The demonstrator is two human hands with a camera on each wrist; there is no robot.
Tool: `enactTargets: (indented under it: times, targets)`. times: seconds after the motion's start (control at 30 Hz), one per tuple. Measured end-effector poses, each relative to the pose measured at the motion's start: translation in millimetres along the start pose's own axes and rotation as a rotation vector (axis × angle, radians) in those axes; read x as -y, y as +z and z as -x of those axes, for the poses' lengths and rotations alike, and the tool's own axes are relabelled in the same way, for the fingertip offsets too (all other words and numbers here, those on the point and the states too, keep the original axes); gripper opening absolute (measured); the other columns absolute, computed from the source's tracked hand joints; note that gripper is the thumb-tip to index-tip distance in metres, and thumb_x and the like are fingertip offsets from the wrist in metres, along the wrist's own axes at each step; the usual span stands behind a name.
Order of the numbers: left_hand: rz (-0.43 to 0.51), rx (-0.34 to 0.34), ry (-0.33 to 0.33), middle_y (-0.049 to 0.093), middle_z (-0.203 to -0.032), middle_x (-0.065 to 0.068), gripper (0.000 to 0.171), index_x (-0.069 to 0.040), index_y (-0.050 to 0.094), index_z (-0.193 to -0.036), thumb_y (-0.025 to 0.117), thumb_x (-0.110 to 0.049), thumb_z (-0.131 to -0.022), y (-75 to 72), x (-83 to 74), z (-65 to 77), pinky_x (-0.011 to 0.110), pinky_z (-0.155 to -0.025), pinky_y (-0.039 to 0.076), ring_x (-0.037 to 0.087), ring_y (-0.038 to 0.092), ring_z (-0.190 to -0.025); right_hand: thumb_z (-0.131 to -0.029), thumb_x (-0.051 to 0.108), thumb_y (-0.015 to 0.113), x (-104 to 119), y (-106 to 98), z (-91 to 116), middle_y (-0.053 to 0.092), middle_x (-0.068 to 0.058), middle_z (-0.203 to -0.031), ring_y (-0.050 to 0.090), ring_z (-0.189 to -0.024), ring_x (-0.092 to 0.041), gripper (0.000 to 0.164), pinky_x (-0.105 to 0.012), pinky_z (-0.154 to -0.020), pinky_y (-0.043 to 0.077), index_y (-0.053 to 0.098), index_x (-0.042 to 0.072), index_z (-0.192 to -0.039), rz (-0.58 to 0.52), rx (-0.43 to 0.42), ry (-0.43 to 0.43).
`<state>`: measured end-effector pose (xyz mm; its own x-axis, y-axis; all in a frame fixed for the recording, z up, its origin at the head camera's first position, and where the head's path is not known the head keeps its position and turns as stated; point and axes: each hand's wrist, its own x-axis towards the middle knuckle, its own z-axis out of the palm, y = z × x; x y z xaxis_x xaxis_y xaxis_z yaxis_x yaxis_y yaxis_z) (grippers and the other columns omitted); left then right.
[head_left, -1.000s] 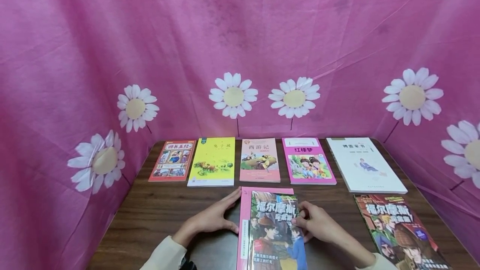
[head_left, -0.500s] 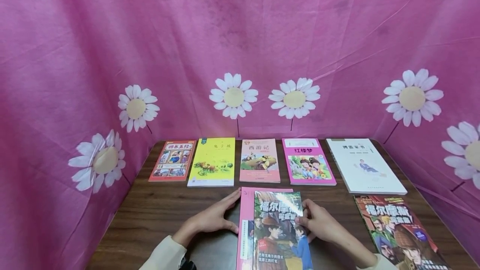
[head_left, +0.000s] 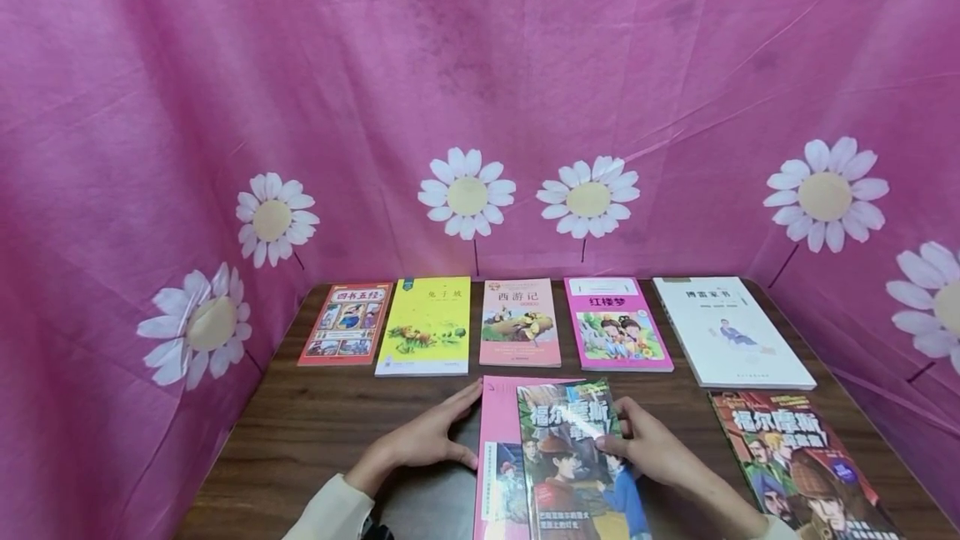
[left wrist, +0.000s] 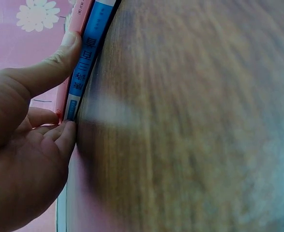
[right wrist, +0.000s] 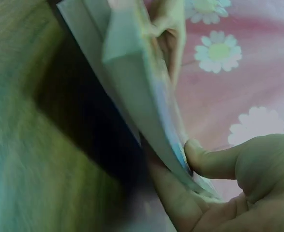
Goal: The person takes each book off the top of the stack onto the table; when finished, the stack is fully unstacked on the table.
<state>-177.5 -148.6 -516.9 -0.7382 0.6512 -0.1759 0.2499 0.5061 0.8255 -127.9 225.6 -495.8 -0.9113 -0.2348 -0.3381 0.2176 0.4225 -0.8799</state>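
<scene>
Centre front, a comic-style book (head_left: 558, 482) with detective figures on its cover is pinched at its right edge by my right hand (head_left: 654, 444), thumb on top and fingers beneath. In the right wrist view its pages (right wrist: 142, 101) bow and its edge stands raised off the stack. Under it lies a pink book (head_left: 498, 411), partly covered. My left hand (head_left: 420, 437) rests along the stack's left side, thumb and fingers spread. The left wrist view shows its thumb and fingertips at the spines, where a blue-spined book (left wrist: 89, 53) sits below the pink one.
Along the back of the wooden table (head_left: 262, 432) lie a red book (head_left: 345, 323), a yellow book (head_left: 423, 323), a light pink book (head_left: 520, 323), a magenta book (head_left: 618, 323) and a white book (head_left: 731, 332). Another detective book (head_left: 798, 461) lies front right. A pink curtain (head_left: 360, 107) hangs behind.
The detective book has slid right with my right hand and tilted, uncovering more of the pink book. My left hand has stayed in place.
</scene>
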Motion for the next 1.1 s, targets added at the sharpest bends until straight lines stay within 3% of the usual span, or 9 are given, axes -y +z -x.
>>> enactTargets:
  times: [0.23, 0.53, 0.67, 0.77, 0.93, 1.1]
  targets:
    - [0.022, 0.006, -0.017, 0.013, -0.181, 0.000, 0.110, -0.020, 0.021, -0.172, 0.089, -0.034, -0.087, 1.1, -1.1, 0.7, 0.049, -0.133, 0.024, 0.025, 0.023, -0.164, -0.104, 0.013, 0.067, -2.2, -23.8, 7.3, 0.051, 0.000, -0.072, 0.048, -0.063, -0.015, 0.048, -0.029, -0.054, 0.047, 0.036, -0.005, -0.135, 0.007, -0.041, 0.009]
    - [0.034, 0.007, 0.004, 0.012, -0.181, 0.001, 0.110, -0.018, 0.019, -0.172, 0.088, -0.033, -0.088, 0.7, -1.9, 0.1, 0.046, -0.133, 0.025, 0.028, 0.025, -0.164, -0.103, 0.012, 0.067, 0.2, -54.2, 18.9, 0.073, -0.007, -0.088, 0.070, -0.074, -0.020, 0.044, -0.032, -0.065, 0.057, 0.042, -0.005, -0.136, 0.035, -0.187, -0.009]
    - [0.030, 0.003, -0.001, 0.013, -0.181, 0.000, 0.109, -0.020, 0.020, -0.172, 0.088, -0.033, -0.088, 0.8, -2.2, 0.3, 0.051, -0.134, 0.022, 0.026, 0.020, -0.165, -0.106, 0.017, 0.065, 0.7, -69.1, 26.2, 0.074, -0.007, -0.089, 0.067, -0.074, -0.020, 0.050, -0.034, -0.064, 0.056, 0.039, -0.005, -0.142, 0.074, -0.215, 0.033]
    - [0.034, 0.004, -0.004, 0.013, -0.181, 0.000, 0.109, -0.020, 0.020, -0.172, 0.088, -0.033, -0.088, 1.2, -2.3, 0.7, 0.053, -0.134, 0.021, 0.026, 0.017, -0.166, -0.106, 0.020, 0.065, -1.2, -78.7, 31.7, 0.059, -0.002, -0.075, 0.055, -0.067, -0.016, 0.050, -0.031, -0.059, 0.048, 0.038, -0.003, -0.141, 0.113, -0.231, 0.063]
    - [0.052, 0.002, -0.002, 0.012, -0.181, 0.001, 0.110, -0.019, 0.019, -0.172, 0.089, -0.030, -0.088, 0.3, -4.1, 1.5, 0.053, -0.133, 0.023, 0.027, 0.021, -0.165, -0.105, 0.018, 0.067, -8.1, -90.2, 37.9, 0.033, 0.002, -0.075, 0.038, -0.062, -0.013, 0.042, -0.028, -0.057, 0.036, 0.042, -0.003, -0.132, 0.141, -0.252, 0.044]
    - [0.054, -0.003, -0.010, 0.013, -0.181, 0.000, 0.109, -0.021, 0.020, -0.172, 0.089, -0.029, -0.088, -0.4, -5.4, 2.2, 0.055, -0.133, 0.022, 0.026, 0.019, -0.165, -0.106, 0.023, 0.067, -16.7, -99.2, 38.0, 0.053, -0.002, -0.085, 0.051, -0.076, -0.014, 0.045, -0.030, -0.065, 0.044, 0.043, -0.004, -0.134, 0.192, -0.266, 0.076]
